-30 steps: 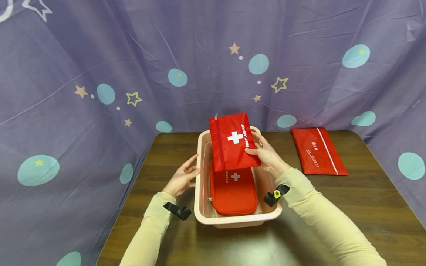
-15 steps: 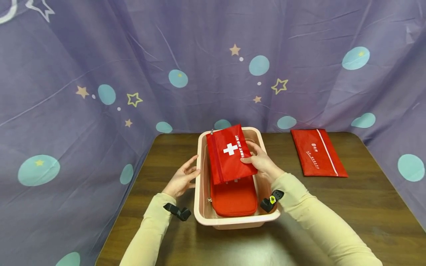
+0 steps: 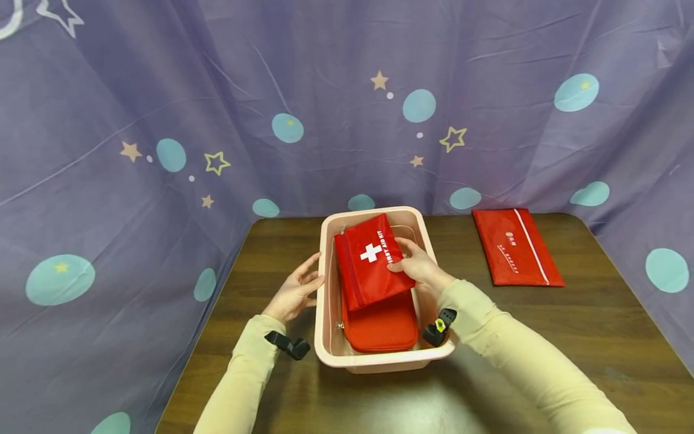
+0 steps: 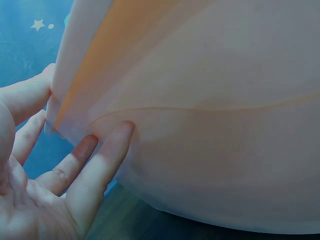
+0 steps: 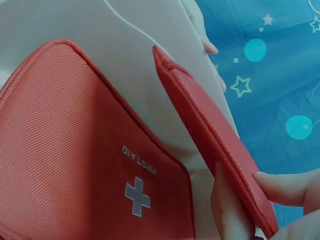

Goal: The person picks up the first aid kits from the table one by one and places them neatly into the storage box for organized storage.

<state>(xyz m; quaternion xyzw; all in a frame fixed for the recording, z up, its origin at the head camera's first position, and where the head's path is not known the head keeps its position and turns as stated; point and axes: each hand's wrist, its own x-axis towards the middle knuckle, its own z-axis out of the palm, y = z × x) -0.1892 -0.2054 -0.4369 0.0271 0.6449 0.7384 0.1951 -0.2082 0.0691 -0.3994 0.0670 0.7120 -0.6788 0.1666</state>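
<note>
My right hand (image 3: 420, 268) pinches the right edge of a flat red first aid pouch (image 3: 370, 253) with a white cross, thumb on top. The pouch is tilted inside a pale pink plastic bin (image 3: 379, 360). Below it, in the bin, lies a rounded red first aid case (image 3: 382, 331); the right wrist view shows a gap between the case (image 5: 75, 150) and the pouch (image 5: 205, 120). My left hand (image 3: 293, 292) touches the bin's left side with spread, fairly straight fingers; in the left wrist view the fingertips (image 4: 125, 132) rest against the outer wall.
Another red pouch (image 3: 517, 247) with a white stripe lies flat on the wooden table (image 3: 596, 337), right of the bin. A purple patterned curtain (image 3: 347, 108) hangs behind and to the sides of the table.
My right hand has lowered the red pouch into the bin, toward me and slightly left, so it covers more of the case. My left hand has stayed at the bin's side.
</note>
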